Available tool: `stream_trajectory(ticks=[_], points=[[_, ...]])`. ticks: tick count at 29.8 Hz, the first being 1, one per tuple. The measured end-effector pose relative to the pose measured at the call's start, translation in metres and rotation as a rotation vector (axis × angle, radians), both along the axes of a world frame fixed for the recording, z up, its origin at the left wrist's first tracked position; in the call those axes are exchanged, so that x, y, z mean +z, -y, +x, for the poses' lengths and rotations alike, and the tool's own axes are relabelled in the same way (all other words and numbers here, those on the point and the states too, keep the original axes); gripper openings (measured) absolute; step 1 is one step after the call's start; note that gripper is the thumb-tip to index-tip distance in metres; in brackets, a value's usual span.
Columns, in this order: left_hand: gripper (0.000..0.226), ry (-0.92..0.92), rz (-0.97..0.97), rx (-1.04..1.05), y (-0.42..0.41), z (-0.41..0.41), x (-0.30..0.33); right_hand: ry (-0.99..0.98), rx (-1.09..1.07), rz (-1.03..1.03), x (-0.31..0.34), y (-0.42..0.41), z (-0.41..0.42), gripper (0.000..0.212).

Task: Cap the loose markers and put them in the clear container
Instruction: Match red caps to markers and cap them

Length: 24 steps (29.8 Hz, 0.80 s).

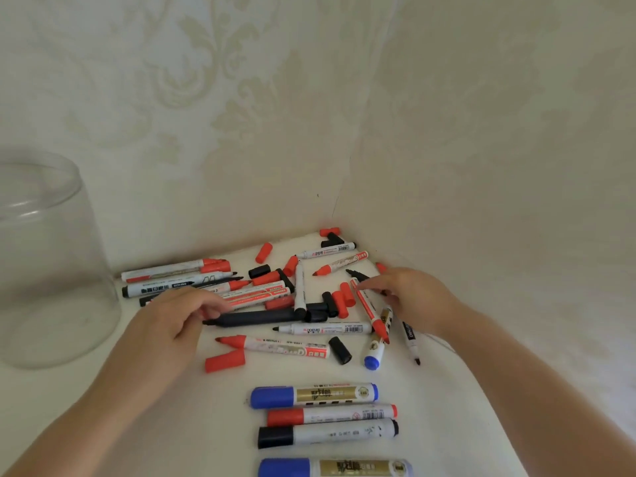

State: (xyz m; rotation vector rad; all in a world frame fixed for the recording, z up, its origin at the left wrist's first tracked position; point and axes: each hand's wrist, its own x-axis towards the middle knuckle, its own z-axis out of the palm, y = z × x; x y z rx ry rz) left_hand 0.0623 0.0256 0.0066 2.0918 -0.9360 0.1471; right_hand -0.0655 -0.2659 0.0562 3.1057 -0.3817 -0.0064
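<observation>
Our left hand curls over the black marker in the heap; our right hand pinches at an uncapped red marker. The clear container stands empty, well left. We risk scattering loose caps (they roll) or pairing wrong colours.

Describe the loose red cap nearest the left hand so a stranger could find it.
Start at the clear container on the left, then move right past the left hand. Just below an uncapped red-tipped marker lies the red cap, the biggest loose cap, lying alone outside the pile.
</observation>
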Motion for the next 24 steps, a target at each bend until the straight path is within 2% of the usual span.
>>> stream_trajectory(ticks=[3,8,11,14,15,18,20,21,22,24], points=[[0.056,-0.043,0.018,-0.002,-0.001,0.000,0.001,-0.053,0.159,-0.177,-0.009,0.005,0.009,0.057],[0.032,-0.026,0.113,-0.165,-0.001,-0.003,0.001,0.160,0.333,-0.199,-0.015,0.002,0.006,0.036],[0.011,-0.071,0.194,-0.191,-0.005,0.000,-0.001,0.131,0.359,-0.195,-0.020,0.000,0.003,0.036],[0.046,-0.149,0.206,-0.166,-0.010,0.004,0.001,0.133,0.373,-0.210,-0.025,-0.004,0.002,0.036],[0.048,-0.159,0.227,-0.157,-0.011,0.004,0.003,0.146,0.367,-0.199,-0.024,-0.004,0.002,0.034],[0.030,-0.190,0.310,-0.149,-0.011,0.002,0.004,0.288,0.299,-0.131,-0.018,-0.010,0.001,0.027],[0.028,-0.173,0.363,-0.153,-0.010,0.002,0.001,0.455,0.196,0.021,-0.009,-0.021,-0.006,0.019],[0.026,-0.162,0.379,-0.153,-0.009,0.003,-0.001,0.522,0.094,0.176,-0.002,-0.030,-0.011,0.014],[0.023,-0.146,0.386,-0.153,-0.008,0.002,-0.002,0.572,-0.015,0.408,0.003,-0.038,-0.018,0.013],[0.019,-0.101,0.382,-0.142,-0.006,0.001,-0.004,0.615,-0.156,1.099,0.007,-0.052,-0.031,0.020]])
